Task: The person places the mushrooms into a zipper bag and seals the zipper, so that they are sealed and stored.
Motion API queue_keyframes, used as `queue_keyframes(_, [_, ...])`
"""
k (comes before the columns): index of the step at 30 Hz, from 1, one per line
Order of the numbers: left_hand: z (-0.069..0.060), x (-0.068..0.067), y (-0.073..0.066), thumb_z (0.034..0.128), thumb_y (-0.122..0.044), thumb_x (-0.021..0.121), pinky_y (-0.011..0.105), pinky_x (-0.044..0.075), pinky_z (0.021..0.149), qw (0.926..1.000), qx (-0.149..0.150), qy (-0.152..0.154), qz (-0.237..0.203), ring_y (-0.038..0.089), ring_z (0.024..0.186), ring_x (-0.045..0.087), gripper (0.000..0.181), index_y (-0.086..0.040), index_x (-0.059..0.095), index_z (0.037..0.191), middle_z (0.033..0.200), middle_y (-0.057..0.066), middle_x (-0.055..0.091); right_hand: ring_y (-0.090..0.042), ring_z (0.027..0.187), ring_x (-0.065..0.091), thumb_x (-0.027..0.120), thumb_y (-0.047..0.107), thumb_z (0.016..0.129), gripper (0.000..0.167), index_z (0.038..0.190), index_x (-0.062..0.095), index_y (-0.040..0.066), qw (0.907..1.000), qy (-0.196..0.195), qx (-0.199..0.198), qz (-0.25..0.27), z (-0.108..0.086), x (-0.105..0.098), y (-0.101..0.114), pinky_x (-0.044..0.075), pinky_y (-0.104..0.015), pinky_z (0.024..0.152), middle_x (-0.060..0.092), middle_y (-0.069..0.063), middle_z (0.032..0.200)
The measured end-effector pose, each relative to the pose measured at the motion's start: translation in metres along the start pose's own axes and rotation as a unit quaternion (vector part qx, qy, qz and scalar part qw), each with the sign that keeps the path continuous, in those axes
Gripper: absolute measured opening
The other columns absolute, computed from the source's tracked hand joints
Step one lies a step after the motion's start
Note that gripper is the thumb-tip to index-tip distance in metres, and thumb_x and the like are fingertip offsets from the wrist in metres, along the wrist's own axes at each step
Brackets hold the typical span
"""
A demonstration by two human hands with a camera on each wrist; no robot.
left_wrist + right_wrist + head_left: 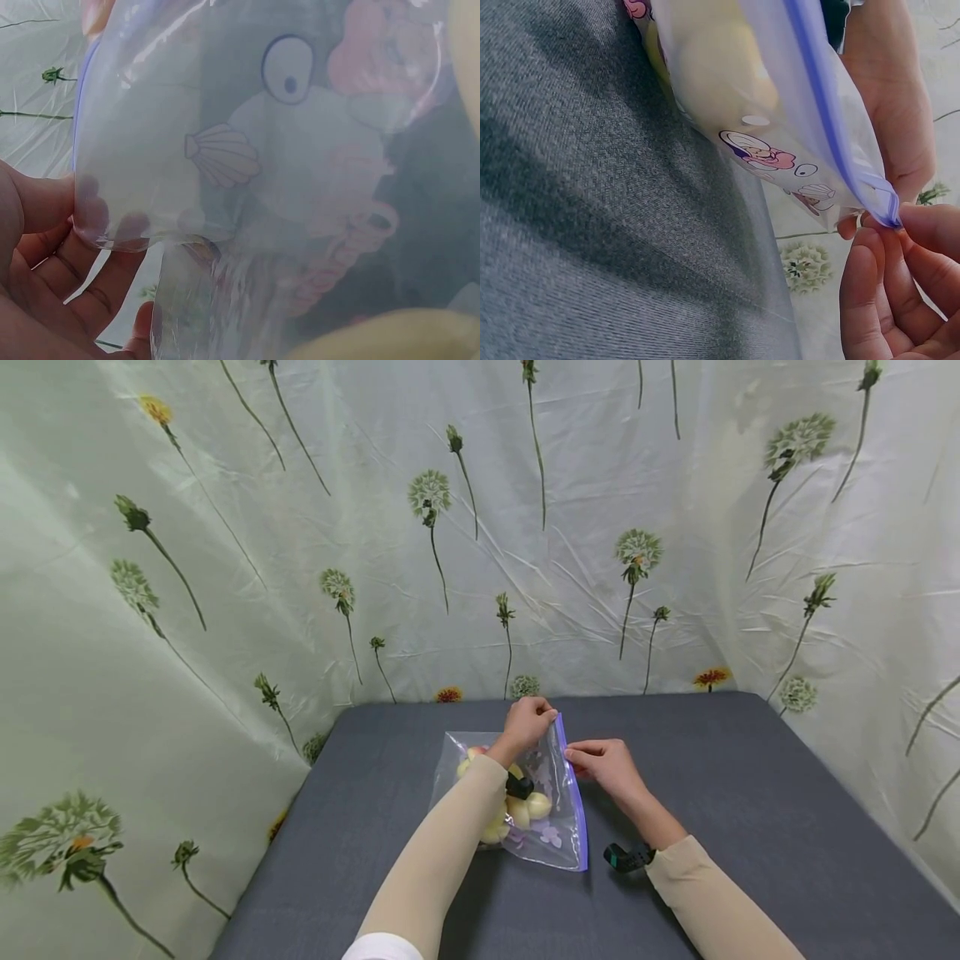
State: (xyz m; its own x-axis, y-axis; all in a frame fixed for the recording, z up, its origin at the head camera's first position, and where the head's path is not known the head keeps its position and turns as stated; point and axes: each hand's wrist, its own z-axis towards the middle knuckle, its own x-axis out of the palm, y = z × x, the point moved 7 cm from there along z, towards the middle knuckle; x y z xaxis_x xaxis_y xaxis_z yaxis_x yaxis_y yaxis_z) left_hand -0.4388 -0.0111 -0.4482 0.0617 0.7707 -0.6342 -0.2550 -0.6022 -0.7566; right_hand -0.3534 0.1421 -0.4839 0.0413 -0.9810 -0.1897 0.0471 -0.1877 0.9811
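Note:
A clear zip bag (553,852) with a purple zip strip (576,802) is held over the table. Pale yellow rounded pieces (538,806), some touched with red, fill its lower part; their kind is unclear. My left hand (527,720) pinches the far corner of the bag at the strip's end; its thumb and fingers (45,206) grip the film from both sides. Nearer me along the same strip, my right hand (611,768) pinches the edge between thumb and fingers. In the right wrist view the purple zip (817,97) runs down to that pinch. Printed shells (225,156) show on the film.
The dark grey table (360,860) lies beneath the bag and both arms. Behind and beside it hangs a pale curtain (375,568) printed with dandelions. A black device (628,857) is strapped to my right wrist, another (520,787) to my left.

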Motion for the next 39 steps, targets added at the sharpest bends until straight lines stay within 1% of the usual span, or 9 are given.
queue_keyframes(4, [0.0003, 0.001, 0.0025, 0.102, -0.024, 0.063, 0.03, 0.043, 0.048, 1.0, -0.009, 0.003, -0.003, 0.015, 0.052, 0.049, 0.021, -0.014, 0.07, 0.085, 0.073, 0.002, 0.059, -0.021, 0.08, 0.072, 0.076, 0.022, 0.093, 0.027, 0.109, 0.077, 0.0, 1.0, -0.001, 0.004, 0.001, -0.0006, 0.0, -0.0015, 0.058, -0.043, 0.077, 0.075, -0.012, 0.098])
queue_keyframes(8, [0.0011, 0.0013, 0.0032, 0.1017, -0.025, 0.063, 0.03, 0.043, 0.047, 0.9999, -0.014, 0.0, -0.003, 0.015, 0.051, 0.049, 0.021, -0.014, 0.07, 0.085, 0.072, 0.001, 0.06, -0.021, 0.081, 0.072, 0.075, 0.021, 0.093, 0.026, 0.109, 0.077, 0.0, 1.0, -0.001, 0.006, 0.001, -0.0017, 0.0002, -0.0014, 0.058, -0.044, 0.078, 0.075, -0.012, 0.1])
queue_keyframes(13, [0.0012, 0.0011, 0.0017, 0.1013, -0.024, 0.064, 0.03, 0.043, 0.049, 0.9999, -0.009, -0.004, -0.005, 0.014, 0.053, 0.049, 0.021, -0.014, 0.071, 0.084, 0.073, 0.0, 0.061, -0.021, 0.082, 0.072, 0.074, 0.02, 0.094, 0.027, 0.11, 0.076, -0.002, 1.0, 0.0, 0.001, -0.003, -0.0033, -0.0004, -0.0012, 0.058, -0.043, 0.078, 0.075, -0.012, 0.101])
queue_keyframes(21, [0.0015, 0.0009, 0.0017, 0.1013, -0.021, 0.064, 0.03, 0.042, 0.051, 0.9997, -0.007, -0.005, -0.022, 0.015, 0.055, 0.049, 0.021, -0.013, 0.07, 0.082, 0.073, 0.002, 0.061, -0.021, 0.082, 0.072, 0.074, 0.02, 0.094, 0.027, 0.11, 0.076, -0.002, 1.0, 0.004, 0.006, -0.004, -0.0025, -0.0004, -0.0036, 0.058, -0.041, 0.077, 0.074, -0.013, 0.101])
queue_keyframes(28, [0.0038, 0.0014, 0.0015, 0.1005, -0.024, 0.065, 0.029, 0.042, 0.055, 0.9998, -0.005, -0.012, -0.018, 0.014, 0.06, 0.051, 0.022, -0.014, 0.071, 0.082, 0.074, 0.0, 0.061, -0.02, 0.08, 0.072, 0.073, 0.02, 0.095, 0.028, 0.11, 0.075, -0.004, 0.9999, 0.008, -0.004, -0.004, -0.0017, -0.0018, -0.0044, 0.058, -0.044, 0.076, 0.075, -0.014, 0.099])
queue_keyframes(30, [0.0047, 0.0017, 0.0015, 0.1006, -0.025, 0.065, 0.03, 0.043, 0.053, 0.9997, -0.007, -0.012, -0.019, 0.014, 0.058, 0.051, 0.022, -0.015, 0.071, 0.082, 0.073, 0.0, 0.061, -0.022, 0.08, 0.072, 0.072, 0.017, 0.096, 0.028, 0.111, 0.074, -0.006, 0.9999, 0.014, -0.004, -0.004, -0.006, -0.0013, 0.0028, 0.058, -0.047, 0.078, 0.074, -0.017, 0.099])
queue_keyframes(32, [0.0054, 0.0016, 0.0016, 0.1007, -0.026, 0.065, 0.03, 0.043, 0.053, 0.9997, -0.009, -0.011, -0.02, 0.014, 0.058, 0.051, 0.022, -0.015, 0.071, 0.082, 0.073, 0.0, 0.061, -0.023, 0.08, 0.072, 0.072, 0.018, 0.095, 0.029, 0.111, 0.073, -0.007, 0.9999, 0.014, -0.008, -0.004, -0.0063, -0.0013, 0.0028, 0.058, -0.047, 0.077, 0.074, -0.017, 0.099])
queue_keyframes(37, [0.0058, -0.0004, -0.0001, 0.101, -0.024, 0.064, 0.029, 0.043, 0.055, 0.9998, -0.009, -0.007, -0.015, 0.015, 0.061, 0.051, 0.021, -0.014, 0.072, 0.084, 0.077, 0.0, 0.063, -0.021, 0.078, 0.071, 0.074, 0.021, 0.094, 0.029, 0.109, 0.075, -0.004, 0.9999, 0.002, -0.007, -0.009, -0.0036, -0.0007, -0.0043, 0.058, -0.045, 0.075, 0.075, -0.013, 0.096])
queue_keyframes(39, [0.0063, -0.0015, -0.0006, 0.1009, -0.023, 0.065, 0.029, 0.043, 0.056, 0.9999, -0.01, -0.008, -0.011, 0.015, 0.062, 0.051, 0.021, -0.013, 0.073, 0.085, 0.078, 0.0, 0.063, -0.021, 0.078, 0.071, 0.075, 0.021, 0.094, 0.029, 0.109, 0.075, -0.004, 0.9999, 0.003, -0.007, -0.01, -0.0045, 0.0005, -0.0034, 0.058, -0.046, 0.076, 0.075, -0.013, 0.095])
